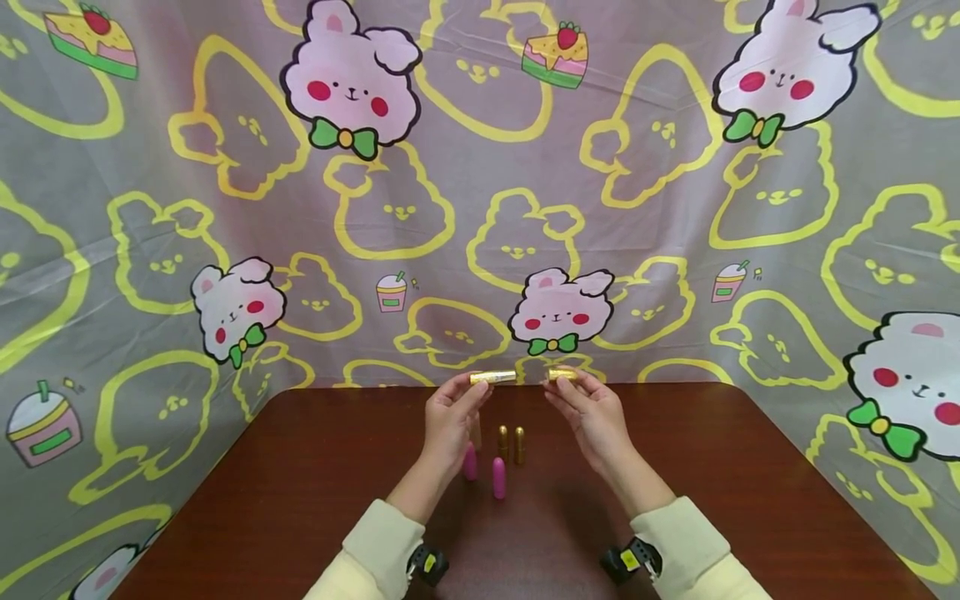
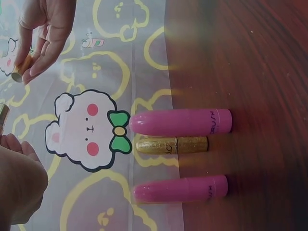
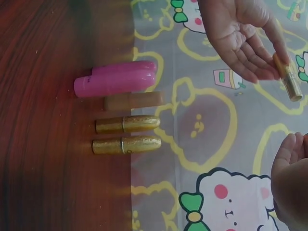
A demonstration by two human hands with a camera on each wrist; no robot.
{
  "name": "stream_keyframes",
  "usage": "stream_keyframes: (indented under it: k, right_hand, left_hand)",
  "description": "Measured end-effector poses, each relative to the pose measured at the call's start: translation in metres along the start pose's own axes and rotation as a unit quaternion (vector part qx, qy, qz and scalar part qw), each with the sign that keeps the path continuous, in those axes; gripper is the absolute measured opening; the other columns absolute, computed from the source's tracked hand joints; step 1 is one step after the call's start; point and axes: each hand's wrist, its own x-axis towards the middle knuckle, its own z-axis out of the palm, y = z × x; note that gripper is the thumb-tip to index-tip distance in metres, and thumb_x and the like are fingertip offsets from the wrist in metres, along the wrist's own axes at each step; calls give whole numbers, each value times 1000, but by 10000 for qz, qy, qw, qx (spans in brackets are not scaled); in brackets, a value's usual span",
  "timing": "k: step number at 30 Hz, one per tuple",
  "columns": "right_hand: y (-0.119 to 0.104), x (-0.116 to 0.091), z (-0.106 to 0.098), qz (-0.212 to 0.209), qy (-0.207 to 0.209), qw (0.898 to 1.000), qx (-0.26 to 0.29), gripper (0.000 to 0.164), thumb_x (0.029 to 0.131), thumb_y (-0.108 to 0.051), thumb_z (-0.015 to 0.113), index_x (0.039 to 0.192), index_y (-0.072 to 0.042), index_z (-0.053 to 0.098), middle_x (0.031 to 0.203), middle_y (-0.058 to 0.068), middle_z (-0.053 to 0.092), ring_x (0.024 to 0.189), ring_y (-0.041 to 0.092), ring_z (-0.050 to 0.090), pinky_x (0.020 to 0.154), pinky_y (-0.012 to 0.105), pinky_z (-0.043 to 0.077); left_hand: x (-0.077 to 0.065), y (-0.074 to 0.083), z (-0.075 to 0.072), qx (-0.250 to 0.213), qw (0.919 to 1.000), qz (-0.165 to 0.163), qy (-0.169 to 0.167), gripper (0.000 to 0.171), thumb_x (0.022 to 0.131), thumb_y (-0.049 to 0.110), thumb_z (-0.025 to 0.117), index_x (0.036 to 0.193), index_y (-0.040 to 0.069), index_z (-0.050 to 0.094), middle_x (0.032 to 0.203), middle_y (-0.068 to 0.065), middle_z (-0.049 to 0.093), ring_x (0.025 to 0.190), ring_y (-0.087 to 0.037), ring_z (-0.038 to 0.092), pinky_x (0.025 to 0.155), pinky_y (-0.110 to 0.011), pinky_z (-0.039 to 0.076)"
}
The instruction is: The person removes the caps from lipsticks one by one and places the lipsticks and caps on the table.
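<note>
Head view: the left hand (image 1: 450, 417) grasps a slim gold-and-silver cylindrical tube (image 1: 492, 377) between thumb and fingers, its silver end directed toward the right hand (image 1: 592, 412). The right hand pinches a short gold cylindrical cap (image 1: 562, 374). Tube and cap are near each other, roughly in line, with a gap between them; both are raised above the dark red-brown wood-grain bench (image 1: 315, 483). Five items stand upright on the bench, between the forearms: a glossy pink round-topped tube (image 1: 499, 479) nearest the person; a second pink round-topped tube (image 1: 469, 462) beside the left wrist; a beige tube (image 1: 476, 432) partly hidden by the left hand; and two textured gold round-topped tubes (image 1: 503, 443) (image 1: 520, 446), side by side and farther back. A grey cloth (image 1: 660, 275) printed with white rabbits and yellow outlines hangs behind the bench. Left wrist view: the right hand holds the cap at upper left, one end directed downward; the left hand is cropped at the left edge. Right wrist view: the left hand pinches the tube at upper right; the right hand is cropped at the right edge, its grip largely out of frame.
</note>
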Motion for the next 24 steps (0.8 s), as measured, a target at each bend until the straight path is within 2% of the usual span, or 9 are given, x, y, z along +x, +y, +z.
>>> stream_keyframes:
  k: [4,11,18,24]
  right_hand:
    - [-1,-1,-4,47,33,10000,3,12,95,-2,60,105,-2,64,100,10,69,94,20,68,90,35,51]
    - [-4,-1,-10,160,105,9997,-147,18,95,-3,60,112,2,59,98,6,68,98,22,67,93,36,49]
    - [-4,-2,-18,179,62,9996,-223,9,95,-2,59,103,-4,64,96,7,68,93,20,68,96,41,46]
    - [-7,-3,-27,117,10,9992,-393,11,95,-1,59,101,-6,66,96,7,69,91,18,68,91,36,51]
  left_hand:
    - [0,1,-4,-45,10000,21,-2,23,87,-13,58,85,8,68,83,-3,69,79,-14,69,82,-30,54]
    - [0,5,-11,-231,9996,104,-95,26,89,-14,55,85,9,67,82,-3,68,80,-15,69,83,-31,54]
    - [0,9,-19,-393,9991,98,-154,23,90,-12,54,87,7,65,84,-5,68,79,-16,69,81,-31,55]
    - [0,14,-26,-404,9990,105,-126,21,91,-13,53,89,6,62,84,-5,68,78,-16,70,80,-31,55]
